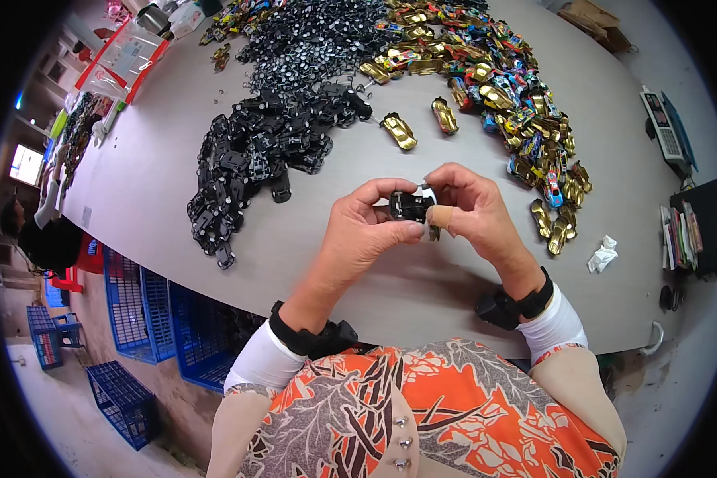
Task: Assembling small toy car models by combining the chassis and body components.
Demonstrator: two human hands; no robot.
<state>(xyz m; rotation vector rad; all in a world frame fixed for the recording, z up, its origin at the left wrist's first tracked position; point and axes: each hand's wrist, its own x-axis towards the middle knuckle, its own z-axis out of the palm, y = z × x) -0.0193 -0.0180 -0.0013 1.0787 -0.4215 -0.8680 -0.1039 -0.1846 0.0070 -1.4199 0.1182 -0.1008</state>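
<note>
Over the near middle of the table, my left hand (366,217) pinches a black toy car chassis (407,206) between thumb and fingers. My right hand (472,203), with a tan strip around its thumb, closes on a toy car body (429,196) against the chassis's right end. Only a pale edge and a bit of gold of that body show; the fingers cover the rest. Beyond my hands lie two loose gold car bodies (399,131). A heap of black chassis (251,151) spreads to the left, and a band of gold and multicoloured car bodies (526,103) curves down the right.
Small wheel parts (299,60) are heaped at the far middle of the table (334,299). A crumpled white tissue (603,254) lies at the right, with a scale (663,131) beyond it. Blue plastic crates (139,307) stand below the left edge. Another person (48,239) is at far left.
</note>
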